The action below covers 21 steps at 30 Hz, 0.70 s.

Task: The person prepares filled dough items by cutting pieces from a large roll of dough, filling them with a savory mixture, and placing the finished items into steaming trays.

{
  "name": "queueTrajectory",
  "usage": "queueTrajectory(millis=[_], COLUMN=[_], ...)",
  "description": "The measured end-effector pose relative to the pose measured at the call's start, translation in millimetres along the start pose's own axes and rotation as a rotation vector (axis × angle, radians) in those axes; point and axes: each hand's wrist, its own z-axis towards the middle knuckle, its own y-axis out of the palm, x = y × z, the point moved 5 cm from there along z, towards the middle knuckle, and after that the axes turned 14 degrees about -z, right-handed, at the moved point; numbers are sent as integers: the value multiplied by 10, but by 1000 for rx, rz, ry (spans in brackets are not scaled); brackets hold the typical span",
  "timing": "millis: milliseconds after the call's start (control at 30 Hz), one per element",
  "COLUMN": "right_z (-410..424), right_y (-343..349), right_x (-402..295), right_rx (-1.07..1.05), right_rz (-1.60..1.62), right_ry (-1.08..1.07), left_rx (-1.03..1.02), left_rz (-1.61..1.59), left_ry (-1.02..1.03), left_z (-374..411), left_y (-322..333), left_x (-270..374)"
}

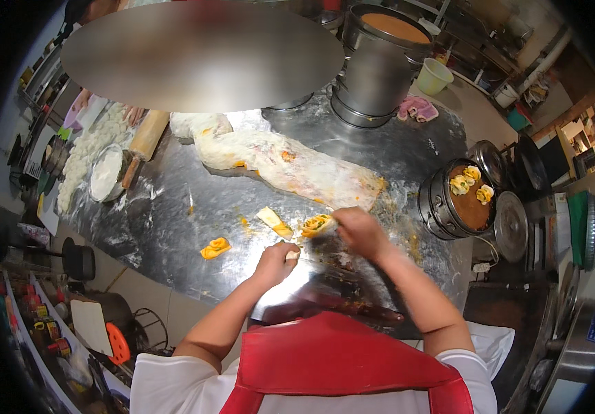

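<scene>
A twisted piece of filled dough [317, 225] stretches from my right hand [359, 232], whose fingers are closed on its end. My left hand [276, 263] lies nearer my body, its fingers curled around a small pale bit of dough. Between the hands, a cut strip of dough [275, 222] with orange filling rests on the metal table. A folded orange and white dough piece [216, 248] sits to the left. Beyond my hands stretches a long floured dough roll [287, 165] with orange filling showing at its edge. A large flat blade [328, 290] lies close to my apron.
Shaped rolls [464, 182] sit in a round metal steamer [432, 207] at right. A rolling pin [148, 137], a bowl of flour [107, 173] and many small dough pieces [88, 150] are at left, near another person's hands [133, 115]. Tall stacked steamers [375, 77] stand at the back.
</scene>
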Motion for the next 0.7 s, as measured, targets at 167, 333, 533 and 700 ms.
queueTrajectory(millis=[167,333,533,700], right_z=[170,188,119,122], right_y=[442,632,566,258], right_x=[-171,-84,-186,-373], right_rx=[-21,-184,-165,-222], right_rz=[-103,-245,-87,264], right_ry=[-24,-7,75,217], left_rx=[-32,-23,82,-202], left_rz=[161,237,194,-546], left_ry=[29,66,253,-98], left_z=[-51,-88,164,288], left_y=[-149,-235,-280,-128], left_x=[-63,-82,184,320])
